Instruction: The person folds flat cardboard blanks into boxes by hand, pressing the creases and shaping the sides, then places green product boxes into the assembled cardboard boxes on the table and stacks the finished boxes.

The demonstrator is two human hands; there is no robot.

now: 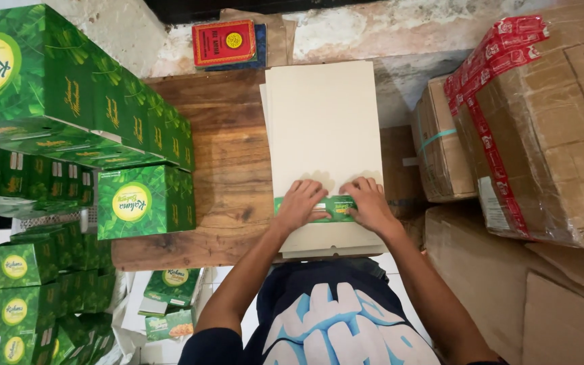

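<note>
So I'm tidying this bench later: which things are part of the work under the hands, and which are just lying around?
In use:
- left hand and right hand, pressing the folded green flap
- flat cream cardboard sheet stack
- wooden table

Lying about:
- assembled green printed boxes, stacked at left
- red rectangular packet at the far edge
- brown taped cartons at right

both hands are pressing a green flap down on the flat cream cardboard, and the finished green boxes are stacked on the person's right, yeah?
Not quite. The head view shows the finished green boxes stacked on the person's left, not right. Both the left hand and right hand do press the green flap on the cream cardboard.
</note>
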